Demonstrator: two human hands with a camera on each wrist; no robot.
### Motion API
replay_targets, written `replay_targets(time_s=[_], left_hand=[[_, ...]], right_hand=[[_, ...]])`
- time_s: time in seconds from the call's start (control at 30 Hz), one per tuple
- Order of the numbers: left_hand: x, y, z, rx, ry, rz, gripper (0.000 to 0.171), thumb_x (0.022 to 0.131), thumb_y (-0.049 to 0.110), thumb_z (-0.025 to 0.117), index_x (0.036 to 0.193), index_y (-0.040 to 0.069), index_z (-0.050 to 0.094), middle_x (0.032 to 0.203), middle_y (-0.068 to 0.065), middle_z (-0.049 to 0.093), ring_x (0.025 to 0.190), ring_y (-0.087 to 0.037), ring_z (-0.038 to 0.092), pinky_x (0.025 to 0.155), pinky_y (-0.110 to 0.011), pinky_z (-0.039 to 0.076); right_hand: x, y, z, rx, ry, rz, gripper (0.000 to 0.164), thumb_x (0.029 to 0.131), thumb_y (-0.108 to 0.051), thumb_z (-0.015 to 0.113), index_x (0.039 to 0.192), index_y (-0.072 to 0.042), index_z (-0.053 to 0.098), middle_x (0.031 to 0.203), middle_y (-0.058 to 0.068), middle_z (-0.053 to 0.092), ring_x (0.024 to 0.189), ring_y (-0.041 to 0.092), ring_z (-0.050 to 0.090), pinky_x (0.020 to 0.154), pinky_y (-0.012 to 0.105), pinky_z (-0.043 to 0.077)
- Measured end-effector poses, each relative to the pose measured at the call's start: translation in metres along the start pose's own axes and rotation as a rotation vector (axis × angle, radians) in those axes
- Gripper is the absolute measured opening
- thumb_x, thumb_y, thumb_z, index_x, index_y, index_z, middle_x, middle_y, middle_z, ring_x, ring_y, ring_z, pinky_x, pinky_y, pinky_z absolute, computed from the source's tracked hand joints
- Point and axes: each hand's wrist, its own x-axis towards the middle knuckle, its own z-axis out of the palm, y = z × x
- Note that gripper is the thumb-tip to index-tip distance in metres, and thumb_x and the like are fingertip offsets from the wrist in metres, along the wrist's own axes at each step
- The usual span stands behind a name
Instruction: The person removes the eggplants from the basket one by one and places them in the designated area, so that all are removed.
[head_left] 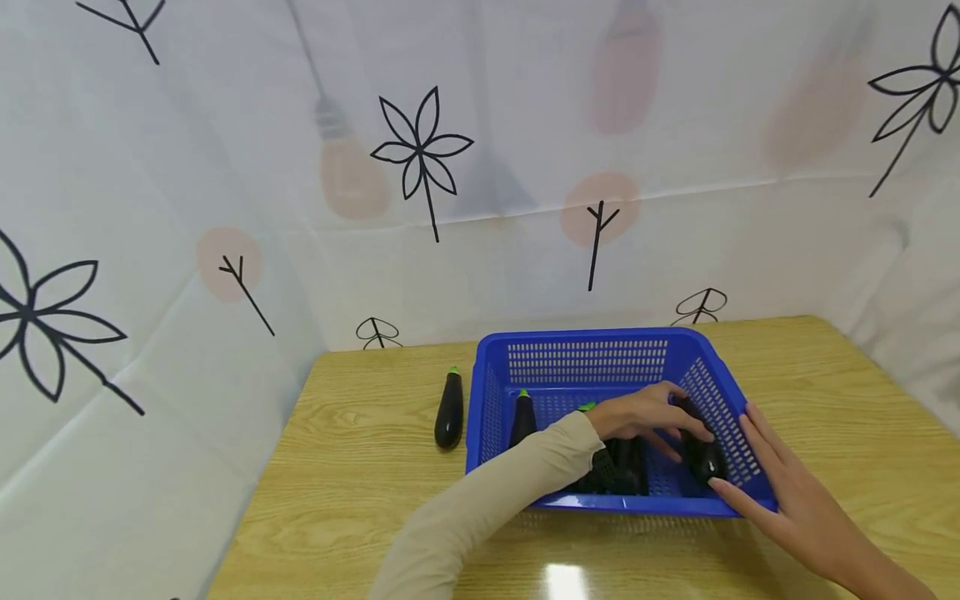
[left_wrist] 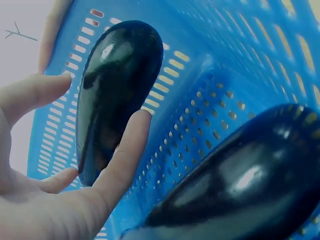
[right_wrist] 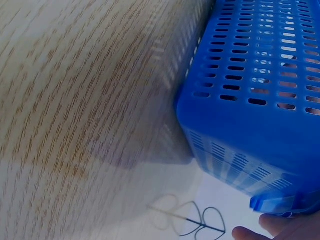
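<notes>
A blue plastic basket [head_left: 585,333] with slotted walls stands on the table and holds several dark eggplants. Reaching in from the left, my left hand [head_left: 651,415] is at an eggplant [head_left: 703,457] near the right wall. In the left wrist view its fingers spread around that eggplant [left_wrist: 120,80]; one fingertip touches the side, while another digit stands apart. A second eggplant [left_wrist: 245,175] lies closer to that camera. My right hand [head_left: 795,496] holds the basket's front right corner, fingers outside and thumb over the rim. Only its fingertips [right_wrist: 272,227] show in the right wrist view.
One eggplant [head_left: 450,410] lies on the wooden table [head_left: 337,467], left of the basket. Inside, at the left, rests another eggplant [head_left: 523,417]; my left forearm [head_left: 495,492] partly covers those in the middle. A patterned white cloth [head_left: 510,275] hangs behind the table.
</notes>
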Motion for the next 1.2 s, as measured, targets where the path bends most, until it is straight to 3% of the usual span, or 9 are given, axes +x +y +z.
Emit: replay_targets(time_s=[0.3, 0.57, 0.8, 1.0, 1.2], left_hand=[[-0.005, 0.011, 0.007, 0.072, 0.008, 0.019, 0.068, 0.081, 0.006, 0.073, 0.138, 0.015, 0.038, 0.104, -0.005, 0.053, 0.080, -0.021, 0.059, 0.060, -0.039, 0.056], [-0.008, 0.018, 0.014, 0.113, 0.057, 0.037, 0.071, 0.079, 0.006, 0.075, 0.138, 0.019, 0.038, 0.106, -0.003, 0.051, 0.078, -0.018, 0.061, 0.065, -0.039, 0.057], [-0.008, 0.021, 0.017, 0.062, 0.118, 0.068, 0.071, 0.078, 0.005, 0.077, 0.136, 0.021, 0.040, 0.108, -0.004, 0.050, 0.078, -0.018, 0.061, 0.063, -0.039, 0.057], [-0.012, 0.026, 0.014, -0.024, 0.110, 0.124, 0.072, 0.077, 0.000, 0.075, 0.136, 0.021, 0.040, 0.103, -0.006, 0.053, 0.077, -0.018, 0.061, 0.061, -0.039, 0.057], [-0.016, 0.029, 0.012, -0.015, 0.099, 0.156, 0.071, 0.078, 0.000, 0.075, 0.136, 0.022, 0.041, 0.103, -0.006, 0.054, 0.076, -0.016, 0.061, 0.059, -0.036, 0.057]], right_hand=[[-0.002, -0.002, 0.000, -0.011, -0.006, 0.018, 0.088, 0.092, -0.030, 0.061, 0.153, -0.014, 0.001, 0.158, 0.007, -0.006, 0.132, 0.057, 0.012, 0.087, 0.079, 0.016], [-0.002, -0.003, 0.000, -0.015, -0.005, 0.027, 0.086, 0.092, -0.031, 0.060, 0.153, -0.015, 0.002, 0.158, 0.007, -0.006, 0.132, 0.058, 0.011, 0.088, 0.079, 0.014], [-0.001, -0.003, 0.000, -0.030, -0.011, 0.036, 0.086, 0.092, -0.032, 0.060, 0.153, -0.015, 0.002, 0.158, 0.007, -0.006, 0.131, 0.059, 0.012, 0.085, 0.080, 0.016], [-0.001, -0.003, 0.001, -0.018, -0.006, 0.016, 0.086, 0.092, -0.031, 0.061, 0.153, -0.014, 0.002, 0.158, 0.006, -0.006, 0.134, 0.056, 0.008, 0.090, 0.079, 0.008], [-0.001, -0.003, 0.001, -0.004, -0.009, 0.016, 0.087, 0.092, -0.031, 0.060, 0.153, -0.015, 0.000, 0.158, 0.004, -0.007, 0.134, 0.055, 0.007, 0.091, 0.079, 0.007]])
